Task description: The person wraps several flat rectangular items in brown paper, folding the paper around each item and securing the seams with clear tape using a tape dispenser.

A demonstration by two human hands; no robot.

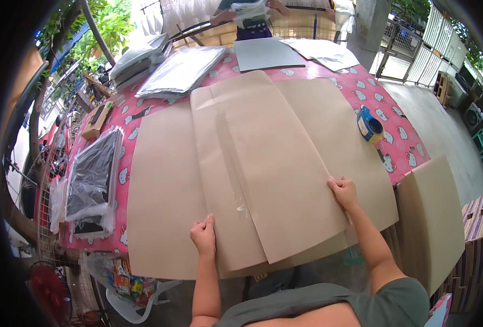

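A folded sheet of brown kraft paper (285,163) lies lengthwise before me, its two flaps overlapping along a seam with a shiny strip of clear tape (229,158). Beneath it a wider brown sheet (162,180) spreads out to both sides. My left hand (203,235) is closed at the folded sheet's near left edge, thumb on top. Farther up, my right hand (343,193) grips the right edge between thumb and curled fingers. The fingertips of both hands are partly hidden. To the right of the paper stands a blue tape dispenser (369,125).
The pink patterned tablecloth (402,133) carries plastic-wrapped dark items (93,174) at left, plastic-covered stacks (181,71) and a grey board (267,53) at the far side. More brown sheets (435,218) stand at right. Another person (252,16) handles clear plastic across the table.
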